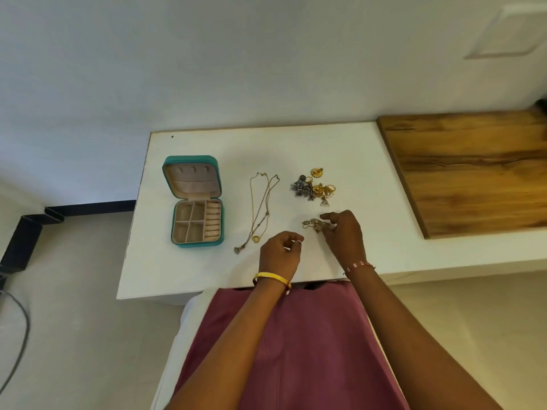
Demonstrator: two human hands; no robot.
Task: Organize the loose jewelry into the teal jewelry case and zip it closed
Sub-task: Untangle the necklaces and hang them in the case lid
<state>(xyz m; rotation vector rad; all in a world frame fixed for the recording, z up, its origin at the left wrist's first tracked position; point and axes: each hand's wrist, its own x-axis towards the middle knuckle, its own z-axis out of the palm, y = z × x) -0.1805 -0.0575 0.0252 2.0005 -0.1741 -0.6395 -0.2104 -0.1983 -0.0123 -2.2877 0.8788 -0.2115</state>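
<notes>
The teal jewelry case lies unzipped on the left of the white table, lid up, its beige compartments holding nothing. Two thin necklaces are stretched out to its right. A heap of earrings and rings sits further right. My right hand pinches a tangled gold chain just in front of that heap. My left hand hovers with curled fingers near the table's front edge, left of the chain; whether it holds a strand of the chain I cannot tell.
A wooden board covers the right part of the table. The wall runs close behind. The table's front edge is against my lap in a pink garment. A dark cable lies on the floor at the far left.
</notes>
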